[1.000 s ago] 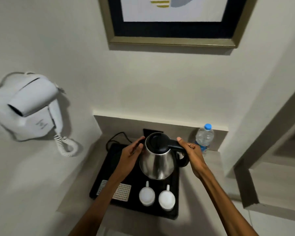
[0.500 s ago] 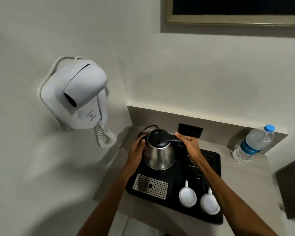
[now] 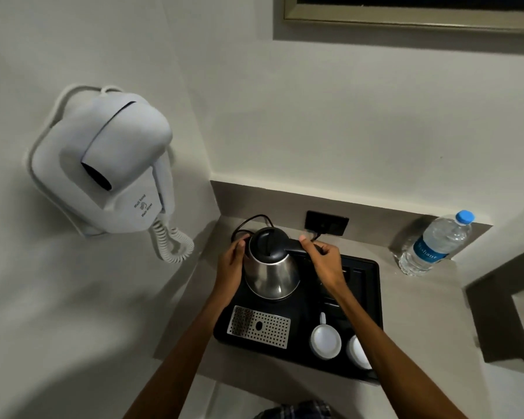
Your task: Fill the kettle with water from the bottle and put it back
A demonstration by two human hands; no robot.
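Observation:
A steel kettle (image 3: 271, 275) with a black lid stands upright at the back left of a black tray (image 3: 371, 297) on the grey counter. My left hand (image 3: 232, 263) rests against the kettle's left side, fingers curled around the body. My right hand (image 3: 322, 260) grips the black handle that sticks out to the right of the lid. The lid is shut. A clear water bottle (image 3: 434, 244) with a blue cap and blue label stands upright against the back wall at the far right of the counter, well apart from both hands.
Two upturned white cups (image 3: 325, 340) sit at the tray's front right, and a perforated metal plate (image 3: 259, 326) lies at its front left. A black socket (image 3: 327, 222) with a cord is behind the kettle. A wall-mounted white hair dryer (image 3: 109, 170) hangs at left.
The view has swung left and down, so the bottle now appears far right. The kettle has come down from the air to stand on the tray, both hands still on it.

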